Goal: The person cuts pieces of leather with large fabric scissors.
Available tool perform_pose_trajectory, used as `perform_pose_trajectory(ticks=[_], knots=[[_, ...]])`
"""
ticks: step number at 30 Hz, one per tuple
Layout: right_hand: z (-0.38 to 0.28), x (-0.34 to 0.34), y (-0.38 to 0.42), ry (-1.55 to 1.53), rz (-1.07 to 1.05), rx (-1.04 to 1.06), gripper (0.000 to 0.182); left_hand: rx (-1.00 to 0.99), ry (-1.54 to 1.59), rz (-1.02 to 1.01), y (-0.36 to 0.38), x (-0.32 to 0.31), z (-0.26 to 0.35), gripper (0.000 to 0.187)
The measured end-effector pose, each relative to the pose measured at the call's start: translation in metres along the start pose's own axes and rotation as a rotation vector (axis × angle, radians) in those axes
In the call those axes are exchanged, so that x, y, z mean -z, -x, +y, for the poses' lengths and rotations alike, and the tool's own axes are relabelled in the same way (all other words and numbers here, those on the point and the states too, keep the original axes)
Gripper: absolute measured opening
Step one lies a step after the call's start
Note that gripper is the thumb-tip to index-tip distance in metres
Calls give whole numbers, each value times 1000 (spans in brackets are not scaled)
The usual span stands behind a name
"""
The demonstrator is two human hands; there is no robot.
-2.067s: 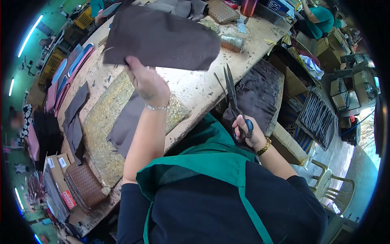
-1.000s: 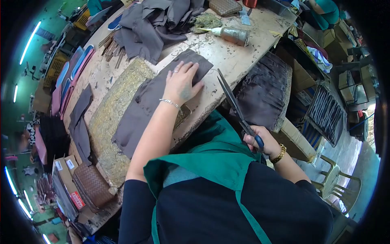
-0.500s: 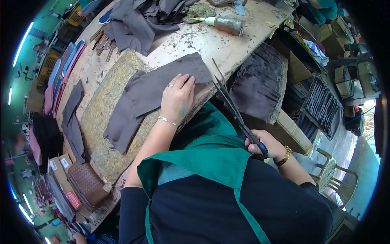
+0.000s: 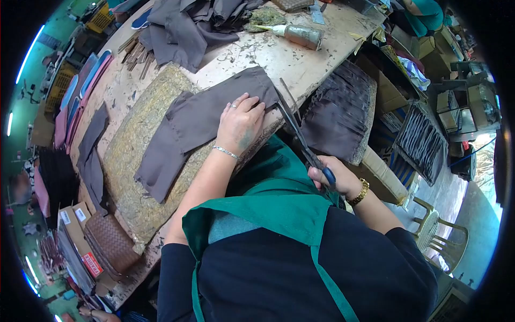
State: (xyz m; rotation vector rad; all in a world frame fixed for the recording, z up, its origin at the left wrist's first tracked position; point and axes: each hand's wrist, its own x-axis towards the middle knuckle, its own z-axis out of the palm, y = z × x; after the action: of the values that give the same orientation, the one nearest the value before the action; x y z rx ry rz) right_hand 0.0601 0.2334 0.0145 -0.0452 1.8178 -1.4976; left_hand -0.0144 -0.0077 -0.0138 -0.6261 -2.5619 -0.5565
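The left hand [image 4: 240, 129], fingers close together, presses the thin dark-brown sheet [image 4: 209, 114]; the right hand [image 4: 341, 174] grips long dark metal scissors [image 4: 307, 151] at its edge, apparent trimming that calls for steadiness

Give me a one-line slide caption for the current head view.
Left hand flat on dark fabric, right hand holding open scissors at its edge.

A workshop: scarred table [image 4: 343, 24], leather scraps [image 4: 179, 32] (plenty), glue-smeared board [image 4: 134, 129].
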Motion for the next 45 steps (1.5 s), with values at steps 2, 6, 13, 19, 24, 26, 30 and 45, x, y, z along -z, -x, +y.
perform_pose_trajectory(ticks=[2, 6, 13, 19, 24, 26, 30, 45], knots=[[-8, -1, -4, 26, -9, 1, 50, -1, 10, 16, 2, -2, -1, 15], [-10, -2, -11, -29, 11, 9, 52, -8, -32, 21, 3, 1, 1, 18], [-6, 1, -6, 29, 10, -16, 57, -15, -40, 42, 3, 2, 2, 18], [-9, -1, -7, 22, 13, -16, 57, -33, -43, 37, 3, 2, 2, 18], [-6, -6, -5, 82, 114, -29, 52, -29, -42, 36, 3, 2, 2, 19], [-3, -9, -4, 96, 132, -17, 51, -31, -40, 32, 3, 2, 2, 19], [-6, -10, 0, 109, 171, 2, 49, -23, -29, 34, 3, 2, 3, 20], [-13, -6, -20, -27, 80, -3, 47, -105, 45, 82, 4, 2, -2, 19]])
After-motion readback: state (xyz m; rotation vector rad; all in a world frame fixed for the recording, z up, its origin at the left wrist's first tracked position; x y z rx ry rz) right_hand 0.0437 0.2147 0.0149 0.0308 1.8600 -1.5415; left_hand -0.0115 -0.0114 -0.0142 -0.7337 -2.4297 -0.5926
